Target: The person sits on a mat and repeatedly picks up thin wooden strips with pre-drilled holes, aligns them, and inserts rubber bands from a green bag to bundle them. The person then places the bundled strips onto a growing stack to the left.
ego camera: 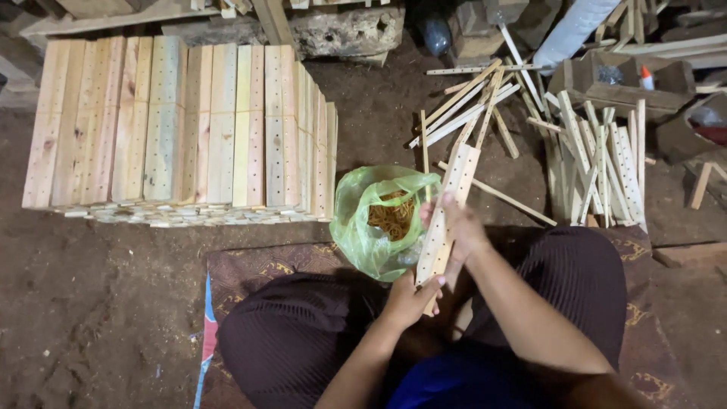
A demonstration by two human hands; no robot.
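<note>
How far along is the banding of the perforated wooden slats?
Looks done: large neat stack of pale perforated wooden slats. In hand: left hand and right hand grip a small bundle of slats beside a green plastic bag of orange rubber bands. Left: a loose slat pile.

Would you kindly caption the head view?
Both hands, left hand and right hand, grip perforated wooden slats beside a green bag.

Pale drilled wooden slats (447,216), bundled, tilted upright above the lap.

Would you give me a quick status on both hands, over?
Left hand and right hand both grip the drilled wooden strip. Green bag beside it. Nothing blocking.
</note>
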